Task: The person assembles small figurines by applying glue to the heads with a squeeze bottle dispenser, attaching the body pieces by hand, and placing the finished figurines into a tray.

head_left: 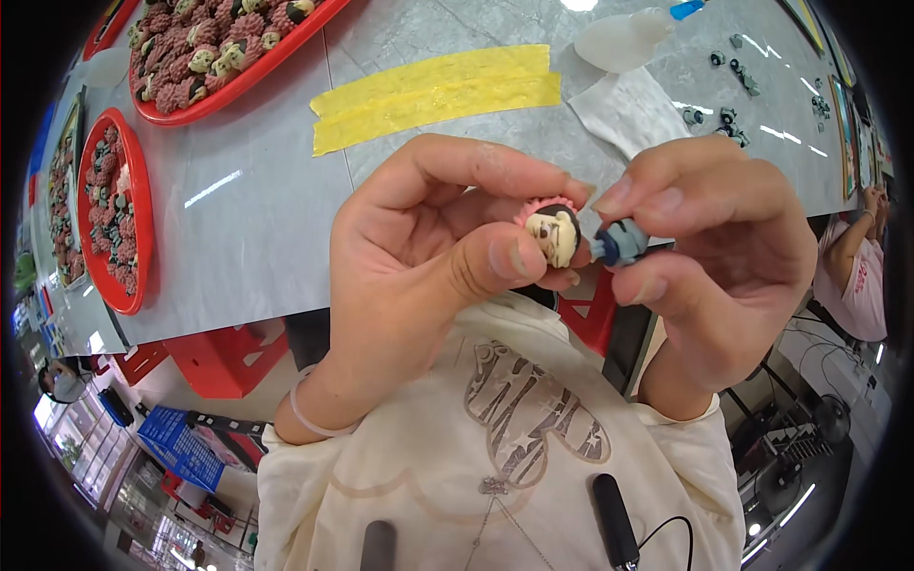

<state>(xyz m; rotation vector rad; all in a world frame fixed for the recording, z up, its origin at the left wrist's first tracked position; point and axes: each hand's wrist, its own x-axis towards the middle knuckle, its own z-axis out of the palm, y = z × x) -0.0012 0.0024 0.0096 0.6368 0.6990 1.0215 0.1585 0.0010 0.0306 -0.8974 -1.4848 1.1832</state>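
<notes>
Between the thumb and fingers of my left hand (428, 224) is a small figurine head (554, 235) with pink and black hair and a cream face. My right hand (724, 247) pinches a grey-blue figurine body (621, 243) with a dark blue part. Its narrow pale end points left at the head. The two pieces almost meet in front of my chest; whether they touch I cannot tell.
Red trays (114, 214) of similar pink-haired heads stand at the left. Yellow tape (438, 95) crosses the grey table. A white squeeze bottle (624, 40) and a white cloth (628, 109) lie beyond my right hand, with several grey-blue parts (745, 78) further right. Another person (852, 271) sits at far right.
</notes>
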